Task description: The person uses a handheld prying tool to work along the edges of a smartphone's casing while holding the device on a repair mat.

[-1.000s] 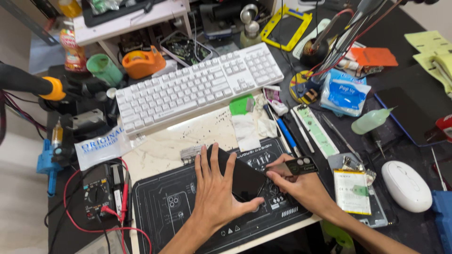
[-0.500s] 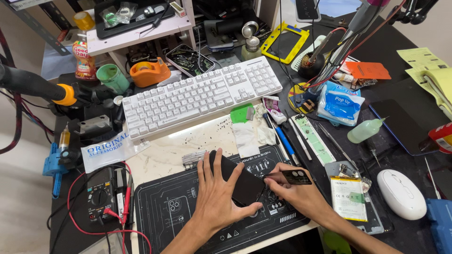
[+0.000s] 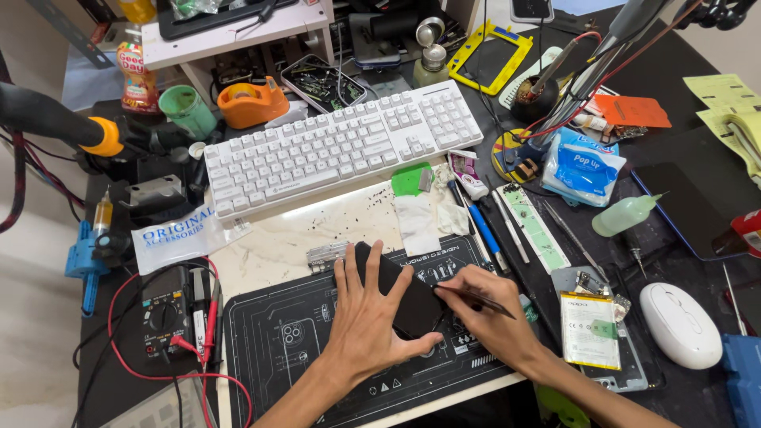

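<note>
Left hand (image 3: 371, 317) is lying flat, fingers spread, pinning the dark phone (image 3: 400, 289); right hand (image 3: 483, 321) is pinching tweezers (image 3: 476, 299) at its right edge.

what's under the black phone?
The black phone lies on a dark work mat with printed outlines, pinned by the left hand. The mat directly beneath it is covered; the right hand holds a thin tool.
</note>
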